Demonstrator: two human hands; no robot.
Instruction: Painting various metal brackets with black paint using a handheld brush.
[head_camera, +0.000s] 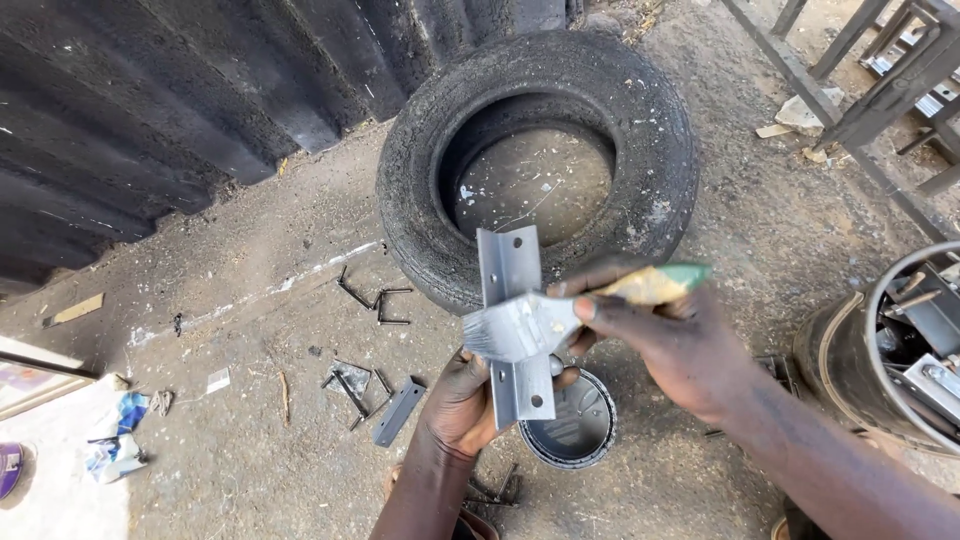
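Dirt ground lies below our hands. Our left hand (462, 400) grips a metal bracket (515, 325); our right hand (660, 335) holds a paintbrush (560, 318) across it. Wet grey paint could drip onto our fingers or miss the paint can (570, 430) beneath.

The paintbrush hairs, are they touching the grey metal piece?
Touching. In the head view the paintbrush bristles lie pressed flat across the metal bracket, with no gap showing.

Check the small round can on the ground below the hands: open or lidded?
Open: the can shows its grey inside and rim, no lid on it.
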